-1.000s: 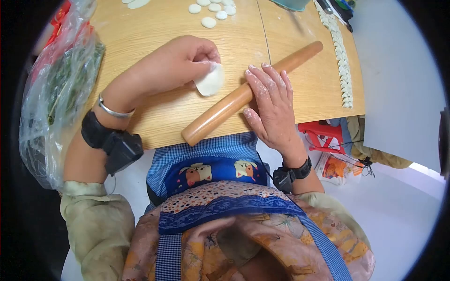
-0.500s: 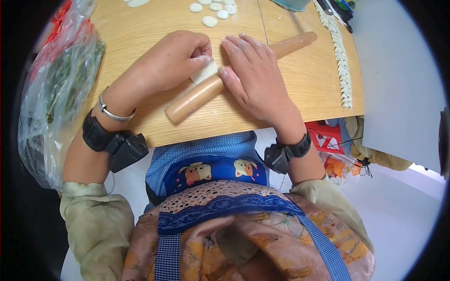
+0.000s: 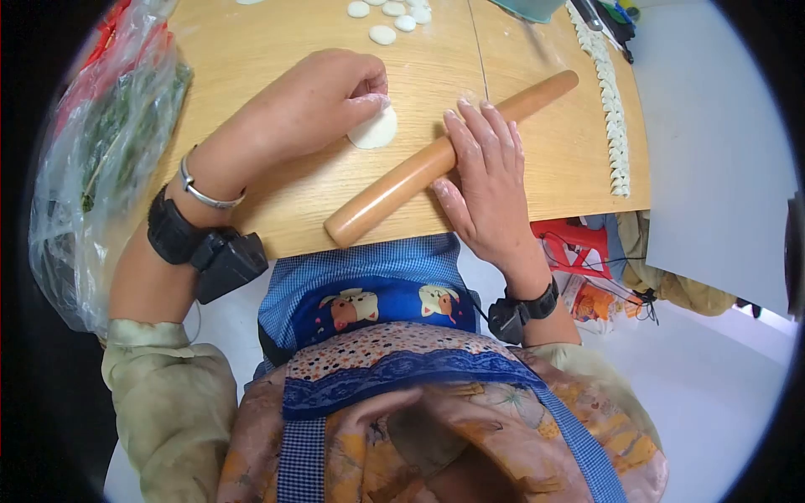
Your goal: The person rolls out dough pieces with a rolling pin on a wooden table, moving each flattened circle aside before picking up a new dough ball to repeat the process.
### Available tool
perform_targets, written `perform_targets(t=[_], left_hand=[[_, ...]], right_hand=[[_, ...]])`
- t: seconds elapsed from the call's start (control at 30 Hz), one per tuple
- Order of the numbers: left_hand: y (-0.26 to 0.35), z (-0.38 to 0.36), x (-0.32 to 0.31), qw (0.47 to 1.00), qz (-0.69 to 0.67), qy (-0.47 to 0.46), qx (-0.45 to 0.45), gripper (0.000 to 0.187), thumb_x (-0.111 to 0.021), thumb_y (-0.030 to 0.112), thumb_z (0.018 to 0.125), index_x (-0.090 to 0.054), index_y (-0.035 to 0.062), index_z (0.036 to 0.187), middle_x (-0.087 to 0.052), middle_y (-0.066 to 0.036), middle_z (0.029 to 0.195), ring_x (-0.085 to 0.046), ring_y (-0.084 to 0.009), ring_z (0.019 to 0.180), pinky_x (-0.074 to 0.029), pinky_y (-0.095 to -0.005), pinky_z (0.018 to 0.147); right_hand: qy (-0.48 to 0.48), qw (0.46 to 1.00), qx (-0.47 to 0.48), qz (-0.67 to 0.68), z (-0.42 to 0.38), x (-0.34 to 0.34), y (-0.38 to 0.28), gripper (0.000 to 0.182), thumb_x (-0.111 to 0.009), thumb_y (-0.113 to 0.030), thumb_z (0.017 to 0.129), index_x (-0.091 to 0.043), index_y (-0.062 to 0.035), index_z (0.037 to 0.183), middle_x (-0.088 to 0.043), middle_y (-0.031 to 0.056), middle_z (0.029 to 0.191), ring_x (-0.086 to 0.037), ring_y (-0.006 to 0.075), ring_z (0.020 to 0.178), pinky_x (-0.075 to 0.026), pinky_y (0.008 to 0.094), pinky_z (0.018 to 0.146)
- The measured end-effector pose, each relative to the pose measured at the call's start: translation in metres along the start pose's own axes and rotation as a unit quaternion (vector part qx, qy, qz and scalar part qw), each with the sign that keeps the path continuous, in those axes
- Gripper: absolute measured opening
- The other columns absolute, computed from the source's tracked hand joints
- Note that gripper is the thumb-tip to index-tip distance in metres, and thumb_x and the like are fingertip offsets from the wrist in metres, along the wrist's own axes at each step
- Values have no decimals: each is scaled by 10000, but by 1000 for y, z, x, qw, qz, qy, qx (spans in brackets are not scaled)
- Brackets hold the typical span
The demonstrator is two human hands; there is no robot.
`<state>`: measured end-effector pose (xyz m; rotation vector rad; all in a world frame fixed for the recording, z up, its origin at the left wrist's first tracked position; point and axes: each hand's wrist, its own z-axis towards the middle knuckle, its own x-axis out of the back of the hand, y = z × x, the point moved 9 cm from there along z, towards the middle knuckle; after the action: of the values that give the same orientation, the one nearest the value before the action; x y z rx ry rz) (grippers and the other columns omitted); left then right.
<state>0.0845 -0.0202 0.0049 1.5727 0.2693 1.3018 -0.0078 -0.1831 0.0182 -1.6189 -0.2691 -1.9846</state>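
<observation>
A round, flat dough wrapper [image 3: 373, 130] lies on the wooden table, its far edge pinched between the thumb and curled fingers of my left hand [image 3: 340, 88]. My right hand [image 3: 490, 180] rests over a wooden rolling pin [image 3: 394, 189], with the thumb on the near side and the fingers reaching across it. The pin sits at a slant to the right of the wrapper, apart from it. White flour dusts the fingers of both hands.
Several small dough discs [image 3: 382, 34] lie at the far side of the table [image 3: 277, 210]. A long row of shaped dough pieces [image 3: 612, 117] runs along the right edge. Plastic bags with greens [image 3: 117, 159] stand at the left. A teal container [image 3: 532, 8] is at the back.
My right hand has drawn the rolling pin off the wrapper, toward me and to the right. More of the wrapper shows now. My left hand has shifted only slightly.
</observation>
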Motion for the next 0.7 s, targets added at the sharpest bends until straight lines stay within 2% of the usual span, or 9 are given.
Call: perform_targets(t=[0.03,0.1,0.2,0.33,0.4,0.43,0.53,0.7], left_hand=[[3,-1,-1,1000,-1,-3,-1,162,-651,93,908,-621,-37,1001,-645,-111,812,-609,-178,752,-501,-342,707],[2,-4,-2,999,14,-3,36,200,-700,66,856,-621,-26,1016,-645,-98,806,-598,-159,719,-496,-327,675],[3,-4,-3,999,22,-20,40,251,-722,48,817,-619,-20,1037,-645,-87,805,-595,-151,698,-500,-317,663],[6,-4,-6,998,10,-54,43,252,-698,32,814,-615,-26,1046,-637,-92,792,-605,-160,705,-510,-313,677],[13,-5,1,1000,26,5,-11,275,-688,18,806,-617,-31,1067,-634,-98,780,-614,-166,711,-516,-317,682],[10,-5,-1,1000,25,4,-11,275,-688,18,806,-617,-31,1067,-634,-98,780,-614,-166,711,-516,-317,682],[7,-5,0,999,30,11,1,266,-677,5,801,-630,-40,1059,-649,-110,789,-628,-171,731,-521,-318,695],[6,-4,-3,996,56,-45,60,172,-649,12,821,-646,-49,982,-666,-109,817,-651,-162,778,-526,-308,717]], right_hand=[[-2,1000,-25,-1,-6,0,4,616,-588,-394,976,-497,-70,1492,-449,179,1557,-335,396,1499,-169,570,1248],[1,1000,-27,-3,-8,0,5,627,-590,-405,972,-494,-73,1496,-445,171,1562,-329,391,1504,-162,575,1249],[6,1000,-27,-5,-6,-2,5,639,-589,-420,970,-491,-76,1501,-445,158,1566,-325,383,1509,-148,581,1251],[8,1000,-27,-7,-5,-3,4,626,-576,-427,981,-497,-80,1496,-449,152,1565,-325,378,1510,-132,580,1255],[11,1000,-27,-7,-5,-3,4,621,-571,-429,984,-502,-80,1493,-450,150,1565,-325,378,1510,-132,580,1255],[15,1000,-26,-7,-5,-3,4,617,-567,-432,987,-506,-81,1490,-451,149,1565,-326,378,1509,-133,579,1255],[14,999,-26,-12,-6,-4,4,616,-562,-440,988,-512,-82,1488,-453,146,1564,-328,377,1508,-134,577,1256],[12,1000,-26,-10,-5,-3,4,617,-565,-440,986,-514,-84,1487,-455,147,1561,-330,375,1507,-137,578,1255]])
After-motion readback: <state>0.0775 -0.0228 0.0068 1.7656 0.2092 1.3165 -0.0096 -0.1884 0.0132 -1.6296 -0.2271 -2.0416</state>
